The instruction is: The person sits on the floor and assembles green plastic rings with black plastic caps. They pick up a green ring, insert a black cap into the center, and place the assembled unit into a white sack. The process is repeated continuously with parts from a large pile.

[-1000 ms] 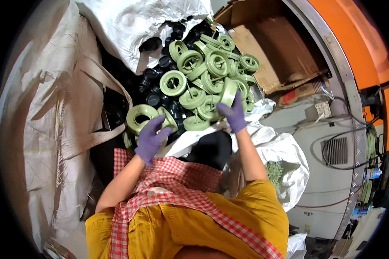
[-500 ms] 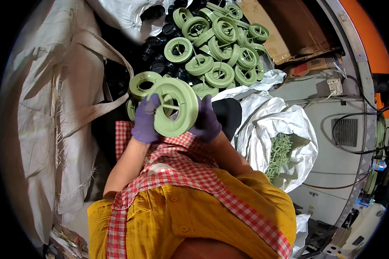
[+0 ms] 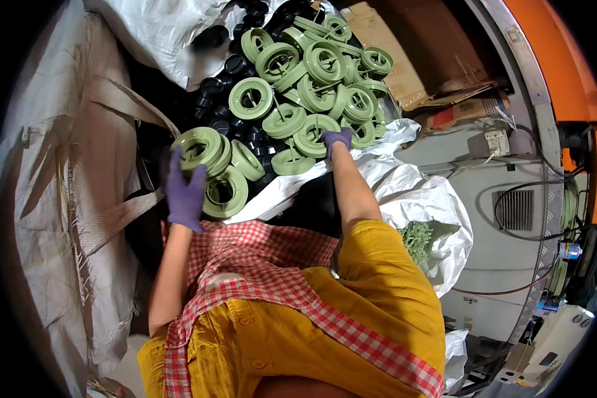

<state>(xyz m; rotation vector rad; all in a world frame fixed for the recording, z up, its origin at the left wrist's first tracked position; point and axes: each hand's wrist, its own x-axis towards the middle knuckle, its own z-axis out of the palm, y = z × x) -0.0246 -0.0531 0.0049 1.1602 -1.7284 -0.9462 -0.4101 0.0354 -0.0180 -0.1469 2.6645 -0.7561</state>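
My left hand (image 3: 184, 198), in a purple glove, is beside a small stack of pale green plastic rings at the left. Its thumb and fingers are apart at the edge of the top ring (image 3: 215, 142); the fingertips are partly hidden. Another green ring (image 3: 239, 199) sits just below that stack, and one leans at its right. Out to the right, my right hand (image 3: 338, 138), gloved alike, has its fingers closed on the near right rim of a spoked green ring (image 3: 302, 140) in the large pile.
Black plastic parts (image 3: 212, 86) lie under and beside the rings. A white sack (image 3: 454, 219) holding green scraps (image 3: 416, 240) stands at the right, near a grey cabinet (image 3: 497, 252). Large woven bags (image 3: 53, 199) fill the left. A cardboard box (image 3: 378, 46) is at the back right.
The green ring that both hands held in front of me now rests on the left stack. My left hand moved left with fingers parted; my right hand reached forward and right to the pile.
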